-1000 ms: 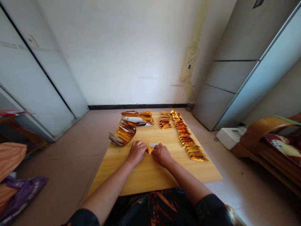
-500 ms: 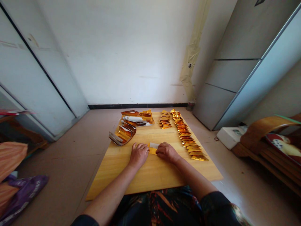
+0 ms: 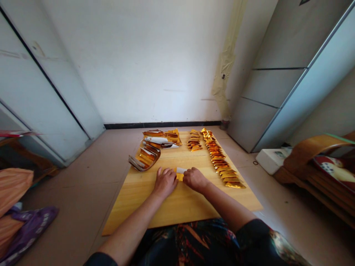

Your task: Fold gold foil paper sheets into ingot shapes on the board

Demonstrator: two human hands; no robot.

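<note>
A small sheet of gold foil paper (image 3: 180,177) lies on the wooden board in front of me, with a pale grey-white strip along its far side. My left hand (image 3: 166,181) is at its left end, fingers curled down and pressing on that end. At the right end, my right hand (image 3: 196,180) has its fingers bunched tightly and pinches the paper. The fingertips of both hands are partly hidden. To the right, a long row of folded gold foil pieces (image 3: 222,162) overlaps along the board's edge. A shorter row of gold pieces (image 3: 194,141) sits beside its far end.
Stacks of gold and white foil sheets (image 3: 146,157) lie at the board's far left, with more sheets (image 3: 162,138) behind them. The wooden board (image 3: 133,207) ends close to my lap. A grey refrigerator (image 3: 273,88) and a wooden chair (image 3: 310,162) stand on the right.
My two hands have drawn slightly closer together over the foil paper, so less of it shows between them. The right hand has moved a little left. The rows and stacks have stayed put.
</note>
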